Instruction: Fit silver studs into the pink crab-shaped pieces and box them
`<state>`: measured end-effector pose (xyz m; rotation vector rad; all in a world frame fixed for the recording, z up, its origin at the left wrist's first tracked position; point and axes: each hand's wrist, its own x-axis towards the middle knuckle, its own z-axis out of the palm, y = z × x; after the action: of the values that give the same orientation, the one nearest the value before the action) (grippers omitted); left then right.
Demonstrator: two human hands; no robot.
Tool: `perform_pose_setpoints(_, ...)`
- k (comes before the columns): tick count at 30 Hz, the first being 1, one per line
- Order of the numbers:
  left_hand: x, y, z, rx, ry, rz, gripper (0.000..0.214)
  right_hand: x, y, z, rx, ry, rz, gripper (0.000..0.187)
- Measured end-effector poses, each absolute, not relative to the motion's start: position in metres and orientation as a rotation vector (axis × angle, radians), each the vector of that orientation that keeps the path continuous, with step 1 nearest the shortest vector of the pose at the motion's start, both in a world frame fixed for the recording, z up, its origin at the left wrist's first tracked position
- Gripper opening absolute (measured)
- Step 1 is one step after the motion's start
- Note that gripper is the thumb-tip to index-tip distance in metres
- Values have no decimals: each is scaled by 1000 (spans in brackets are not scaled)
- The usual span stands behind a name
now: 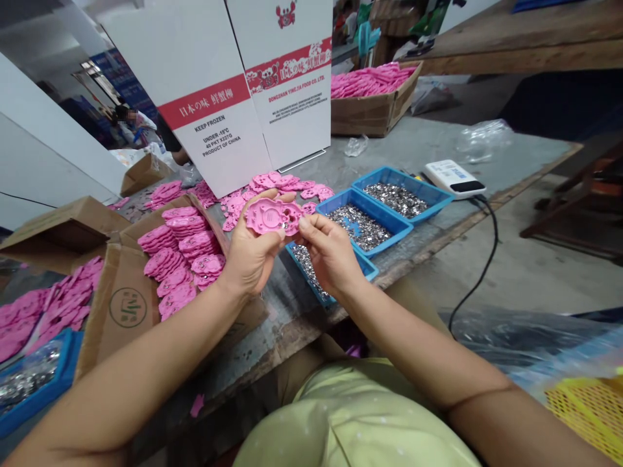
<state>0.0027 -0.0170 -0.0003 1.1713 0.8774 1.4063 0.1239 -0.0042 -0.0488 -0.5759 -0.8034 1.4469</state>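
A pink molded plastic piece [265, 215], with a scalloped outline, raised bumps and a few openings, is held above the table. My left hand [248, 256] grips it, thumb on the front and fingers behind. At its right end, the thumb and forefinger of my right hand [331, 250] are closed on the edge; whether a small part is also pinched there is hidden. Small shiny bits show on the piece near my left thumb. Below my right hand sits a blue tray [327, 299] of small silvery parts, partly covered by that hand.
Two more blue trays [372, 246] [427, 217] hold silvery parts. A white scale [455, 178] with a black cable stands right. Loose pink pieces [233, 206] lie before a tall white carton [209, 84]. Cardboard boxes [109, 324] [365, 117] hold stacked pink pieces.
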Motion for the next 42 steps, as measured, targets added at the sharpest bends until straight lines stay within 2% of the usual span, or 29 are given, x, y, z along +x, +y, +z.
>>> perform_pose_setpoints(7, 5, -17, 6, 1063, 962, 1383, 61, 123, -9, -58, -600, -919, 1347, 41)
perform_pose_setpoints(10, 5, -14, 6, 1049, 1015, 1411, 61, 147, 15, -65, -682, -1035, 1157, 30)
perform_pose_setpoints(13, 3, -11, 3, 1010, 1047, 1410, 47, 188, 56, -69, -1115, -1276, 769, 10)
perform_pose_setpoints(16, 0, -9, 2, 948, 1061, 1324, 35, 223, 91, -74, -1804, -1837, 454, 29)
perform_pose_setpoints(19, -3, -8, 1, 893, 1071, 1265, 31, 233, 104, -84, -2087, -2255, 442, 33)
perform_pose_setpoints(29, -7, -6, -1, 873, 1023, 1125, 22, 231, 100, -101, -2084, -2394, 474, 35)
perform_pose_setpoints(35, -3, -10, 2, 932, 1006, 1136, 29, 230, 100, -103, -2065, -2429, 480, 33)
perform_pose_setpoints(42, -3, -10, 0, 970, 999, 1107, 25, 238, 100, -104, -2009, -2375, 446, 33)
